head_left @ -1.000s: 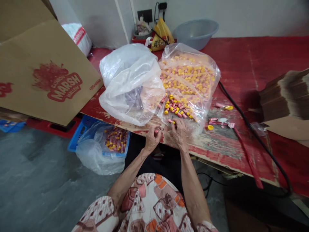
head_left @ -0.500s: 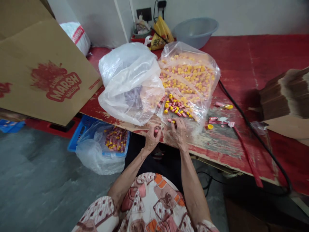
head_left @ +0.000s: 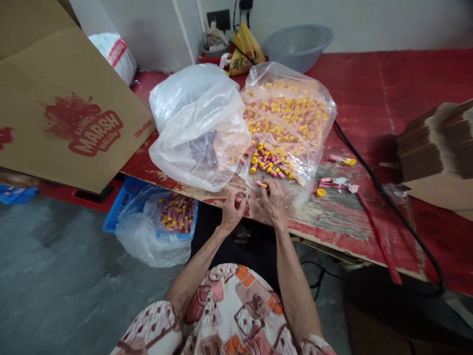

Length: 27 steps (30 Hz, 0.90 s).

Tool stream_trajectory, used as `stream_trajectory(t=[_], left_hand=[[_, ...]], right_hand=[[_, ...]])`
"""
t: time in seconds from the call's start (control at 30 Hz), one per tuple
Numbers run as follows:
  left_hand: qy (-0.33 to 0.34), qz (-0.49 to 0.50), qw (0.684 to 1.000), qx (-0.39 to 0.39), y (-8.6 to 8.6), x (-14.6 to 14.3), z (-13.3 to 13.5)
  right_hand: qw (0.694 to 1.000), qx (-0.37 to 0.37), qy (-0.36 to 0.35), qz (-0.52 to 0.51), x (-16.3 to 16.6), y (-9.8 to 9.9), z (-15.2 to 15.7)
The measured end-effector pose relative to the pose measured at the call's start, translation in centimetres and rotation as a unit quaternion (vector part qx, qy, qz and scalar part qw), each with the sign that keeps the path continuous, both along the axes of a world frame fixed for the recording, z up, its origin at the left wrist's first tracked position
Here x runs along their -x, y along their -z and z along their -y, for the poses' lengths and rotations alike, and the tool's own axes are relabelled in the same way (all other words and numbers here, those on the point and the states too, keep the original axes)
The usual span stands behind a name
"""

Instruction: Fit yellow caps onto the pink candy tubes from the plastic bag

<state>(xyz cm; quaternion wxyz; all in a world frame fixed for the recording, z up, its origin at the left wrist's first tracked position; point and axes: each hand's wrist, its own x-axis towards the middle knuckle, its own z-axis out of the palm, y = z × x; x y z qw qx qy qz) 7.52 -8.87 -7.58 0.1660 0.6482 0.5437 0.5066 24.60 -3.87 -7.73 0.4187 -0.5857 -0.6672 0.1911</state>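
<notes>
My left hand is at the table's front edge, its fingers closed round a small pink-and-white wrapped tube. Just to the right, my right hand reaches over the edge with bent fingers. Its fingertips pinch a small pink tube with a yellow cap lying at the mouth of a clear plastic bag. Loose yellow-capped tubes are spilled at that mouth, and many more fill the bag behind. To its left, a milky plastic bag holds clear empty-looking pieces.
A blue crate with capped tubes in a bag stands below the table edge. Left is a large cardboard box. A black cable, a red strip and stacked cardboard are at right; a grey basin sits behind.
The view has shifted very slightly. Both hands keep nearly the same place and grip.
</notes>
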Motion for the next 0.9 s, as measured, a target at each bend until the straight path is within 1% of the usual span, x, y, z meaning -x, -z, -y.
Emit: stream_trajectory(t=[0.4,0.57,0.9], left_hand=[[-0.001,0.002,1.000,0.000,0.40,0.05,-0.03],[-0.003,-0.003,1.000,0.012,0.46,0.14,-0.01],[-0.003,-0.003,1.000,0.007,0.15,0.07,-0.03]], right_hand=[[1.000,0.000,0.003,-0.002,0.05,-0.18,0.01],[1.000,-0.010,0.008,0.006,0.03,0.04,-0.09],[1.000,-0.014,0.023,0.006,0.33,0.57,-0.16]])
